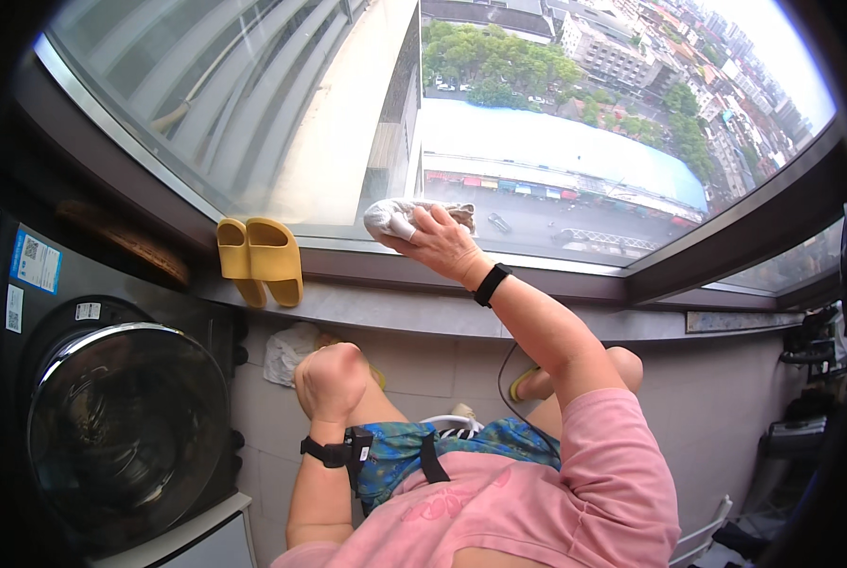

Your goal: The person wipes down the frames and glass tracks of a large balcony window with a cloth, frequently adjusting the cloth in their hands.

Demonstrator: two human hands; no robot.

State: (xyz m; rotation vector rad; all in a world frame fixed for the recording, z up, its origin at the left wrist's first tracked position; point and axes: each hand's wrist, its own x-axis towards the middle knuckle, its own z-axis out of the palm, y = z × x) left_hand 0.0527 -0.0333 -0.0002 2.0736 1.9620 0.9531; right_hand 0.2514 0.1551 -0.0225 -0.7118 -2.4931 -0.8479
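My right hand presses a bunched white-and-grey cloth against the lower part of the window pane, just above the sill frame. Its fingers lie spread over the cloth, and a black band circles the wrist. My left hand rests at my left knee, lower left of centre, with a black strap and a small device on that wrist. Its fingers are not clearly visible, so their pose is hard to make out. Left of the cloth, a pair of yellow slides leans upright on the ledge against the window frame.
A dark front-loading washing machine stands at the left. A white plastic bag lies on the tiled floor by my left knee. The stone ledge runs below the window. A thin dark cable hangs by my right leg.
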